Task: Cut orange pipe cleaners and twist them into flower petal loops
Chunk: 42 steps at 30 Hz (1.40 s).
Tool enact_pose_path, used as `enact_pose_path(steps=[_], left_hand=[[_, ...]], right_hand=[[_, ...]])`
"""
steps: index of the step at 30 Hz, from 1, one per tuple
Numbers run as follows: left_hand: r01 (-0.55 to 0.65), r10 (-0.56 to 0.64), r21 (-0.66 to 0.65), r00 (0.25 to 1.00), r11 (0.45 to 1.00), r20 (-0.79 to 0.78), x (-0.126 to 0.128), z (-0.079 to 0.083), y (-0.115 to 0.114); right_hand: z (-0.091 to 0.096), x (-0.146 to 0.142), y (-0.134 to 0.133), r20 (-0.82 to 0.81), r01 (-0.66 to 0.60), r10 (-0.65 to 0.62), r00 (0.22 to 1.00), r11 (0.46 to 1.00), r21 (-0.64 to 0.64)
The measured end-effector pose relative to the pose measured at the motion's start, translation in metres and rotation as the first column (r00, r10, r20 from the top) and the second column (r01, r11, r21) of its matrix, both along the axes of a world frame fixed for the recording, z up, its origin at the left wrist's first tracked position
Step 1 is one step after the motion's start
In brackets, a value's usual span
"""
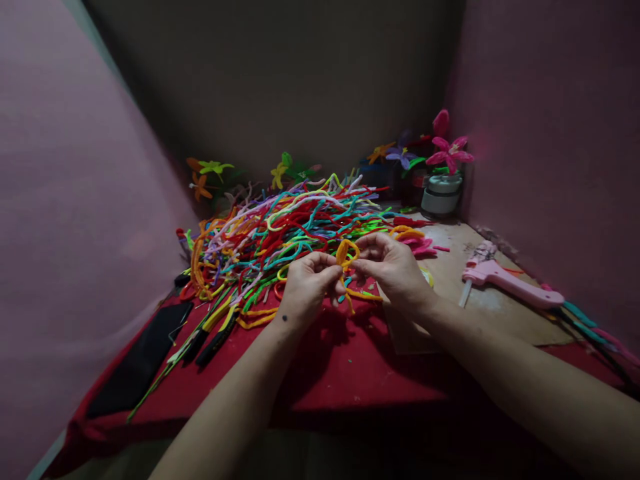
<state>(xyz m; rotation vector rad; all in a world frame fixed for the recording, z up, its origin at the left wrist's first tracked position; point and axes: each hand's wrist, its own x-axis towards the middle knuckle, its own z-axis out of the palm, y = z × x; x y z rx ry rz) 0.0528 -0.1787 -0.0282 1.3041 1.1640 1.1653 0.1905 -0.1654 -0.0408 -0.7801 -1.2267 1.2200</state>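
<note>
An orange pipe cleaner (344, 252), bent into loops, is held up between my two hands over the front of the table. My left hand (311, 283) pinches it low on its left side, thumb against the fingers. With thumb and fingertips, my right hand (393, 267) grips the loop from the right. Loose orange ends hang below my fingers. Right behind my hands lies a big heap of pipe cleaners (300, 220) in many colours. My fingertips partly hide where the loops meet.
A pink glue gun (505, 277) rests on a board (445, 327) at the right. Yellow-handled pliers (220, 317) and a black phone-like slab (140, 360) lie on the red cloth (345, 387) at the left. Pipe-cleaner flowers (450, 155) stand along the back. Pink sheets hang on both sides.
</note>
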Motion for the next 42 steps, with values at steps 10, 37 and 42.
enact_pose_path(steps=[10, 37, 42], left_hand=[[-0.004, 0.005, 0.056, 1.0, 0.998, -0.018, 0.002, 0.0, -0.002], [0.135, -0.128, -0.054, 0.984, 0.989, 0.122, -0.002, -0.007, 0.004], [0.186, -0.181, -0.064, 0.981, 0.98, 0.072, -0.004, -0.005, 0.003]], right_hand=[[0.001, 0.003, 0.0, 0.046, -0.118, 0.126, 0.991, 0.982, -0.149], [-0.005, 0.006, 0.007, 0.036, -0.221, 0.231, 0.972, 0.959, -0.176], [-0.005, 0.008, 0.011, -0.092, -0.197, 0.189, 0.978, 0.976, -0.094]])
